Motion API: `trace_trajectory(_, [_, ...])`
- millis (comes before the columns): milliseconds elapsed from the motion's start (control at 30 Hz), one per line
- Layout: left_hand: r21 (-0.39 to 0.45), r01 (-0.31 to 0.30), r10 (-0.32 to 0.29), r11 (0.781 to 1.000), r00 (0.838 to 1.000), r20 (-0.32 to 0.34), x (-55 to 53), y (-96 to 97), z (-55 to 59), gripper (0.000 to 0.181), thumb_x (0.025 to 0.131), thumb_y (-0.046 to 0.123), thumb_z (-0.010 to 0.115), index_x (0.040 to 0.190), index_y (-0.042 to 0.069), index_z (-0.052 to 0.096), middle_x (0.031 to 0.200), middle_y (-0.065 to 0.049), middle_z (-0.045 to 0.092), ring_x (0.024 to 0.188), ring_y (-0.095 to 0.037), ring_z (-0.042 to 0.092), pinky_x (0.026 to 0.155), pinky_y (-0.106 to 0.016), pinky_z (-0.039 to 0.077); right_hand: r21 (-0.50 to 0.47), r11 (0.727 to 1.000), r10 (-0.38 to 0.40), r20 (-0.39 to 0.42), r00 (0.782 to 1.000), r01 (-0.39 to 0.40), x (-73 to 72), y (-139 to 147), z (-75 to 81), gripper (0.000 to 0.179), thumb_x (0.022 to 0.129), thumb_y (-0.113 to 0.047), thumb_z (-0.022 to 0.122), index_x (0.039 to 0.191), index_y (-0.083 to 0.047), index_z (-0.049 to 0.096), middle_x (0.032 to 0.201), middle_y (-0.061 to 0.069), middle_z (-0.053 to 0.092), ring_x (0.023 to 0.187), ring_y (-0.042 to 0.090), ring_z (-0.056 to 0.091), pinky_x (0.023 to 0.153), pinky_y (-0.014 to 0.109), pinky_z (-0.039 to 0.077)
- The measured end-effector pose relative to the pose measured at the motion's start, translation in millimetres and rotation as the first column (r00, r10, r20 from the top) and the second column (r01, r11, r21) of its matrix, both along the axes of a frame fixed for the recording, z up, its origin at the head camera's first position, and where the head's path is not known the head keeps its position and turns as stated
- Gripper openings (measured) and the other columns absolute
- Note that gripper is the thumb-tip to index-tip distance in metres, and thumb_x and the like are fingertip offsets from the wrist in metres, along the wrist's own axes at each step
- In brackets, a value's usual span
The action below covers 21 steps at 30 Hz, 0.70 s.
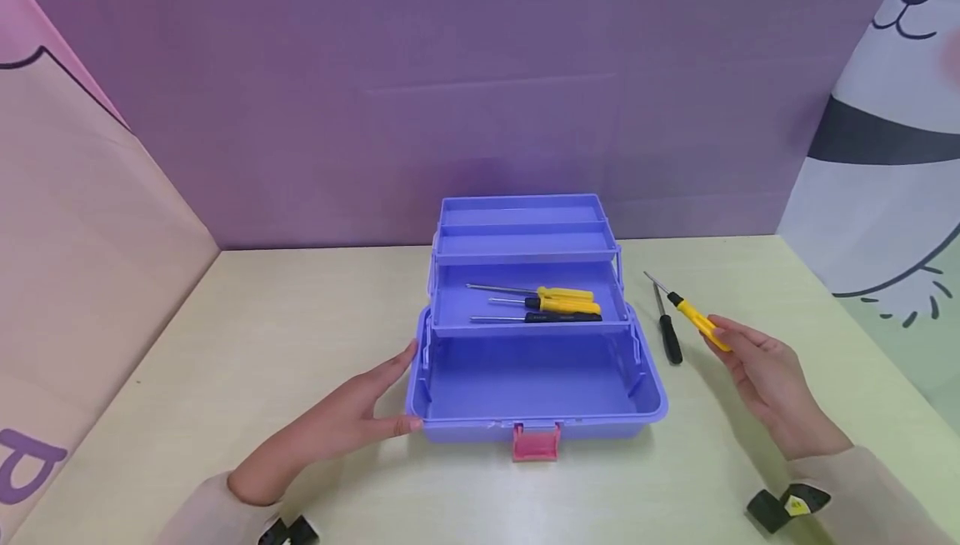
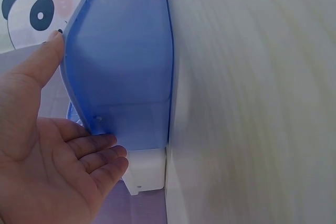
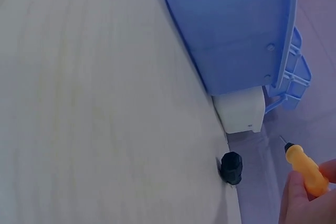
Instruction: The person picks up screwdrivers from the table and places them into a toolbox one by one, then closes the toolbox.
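A blue-purple toolbox stands unfolded on the table, its tiers raised. My left hand touches the box's left side, thumb at the front corner and fingers along the side wall; the left wrist view shows the fingers nearly straight against it. Right of the box, my right hand pinches a yellow-handled screwdriver by its handle, shaft pointing up and left. Below it on the table lies a black-handled screwdriver. In the middle tray rest two yellow screwdrivers and a black one.
The box's top tray stands at the back, and a pink latch hangs at its front. A white lid part shows behind the box. Purple panelling rises along the table's back edge, with printed panels at both sides.
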<state>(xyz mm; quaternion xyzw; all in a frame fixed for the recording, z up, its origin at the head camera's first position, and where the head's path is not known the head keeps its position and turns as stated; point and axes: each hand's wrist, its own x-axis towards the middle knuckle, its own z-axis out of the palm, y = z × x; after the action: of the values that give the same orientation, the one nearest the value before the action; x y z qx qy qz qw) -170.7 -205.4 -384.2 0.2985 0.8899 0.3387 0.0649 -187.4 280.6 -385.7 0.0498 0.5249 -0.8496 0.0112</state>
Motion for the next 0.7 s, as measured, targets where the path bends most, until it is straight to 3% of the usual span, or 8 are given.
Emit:
trace_trajectory(167, [-0.004,-0.006,0.006,1.0,1.0,-0.006,1.6,0.1,-0.1,0.089,0.086,0.044,0.065,0.15,0.004,0.018,0.153,-0.015,0.025,0.137,-0.034,0.028,0.107,-0.052,0.031,0.011,1.0,0.017,-0.032,0.999,-0.017,2.3,-2,1.7,0.021,0.092,0.002,0.056,0.097,-0.008,0.074,0.101,-0.005,0.066,0.092,0.007,0.067,0.083,0.019,0.052])
trace_trajectory(367, [0.009,-0.004,0.004,1.0,0.999,0.032,2.3,0.0,0.3,0.09,0.086,0.044,0.065,0.15,0.005,0.017,0.153,-0.014,0.023,0.138,-0.035,0.027,0.107,-0.053,0.031,0.028,1.0,0.012,-0.052,0.999,-0.011,6.1,-5,1.8,0.019,0.09,0.002,0.059,0.097,-0.008,0.074,0.1,-0.005,0.066,0.093,0.006,0.066,0.083,0.019,0.052])
trace_trajectory(700, [0.005,-0.007,0.006,1.0,1.0,0.028,0.1,-0.4,0.3,0.09,0.086,0.045,0.065,0.15,0.005,0.017,0.153,-0.014,0.024,0.138,-0.034,0.027,0.107,-0.052,0.03,-0.032,0.999,-0.02,-0.068,0.997,0.018,8.1,-12,8.1,0.02,0.09,0.003,0.059,0.099,-0.006,0.074,0.102,-0.003,0.066,0.093,0.008,0.067,0.084,0.021,0.051])
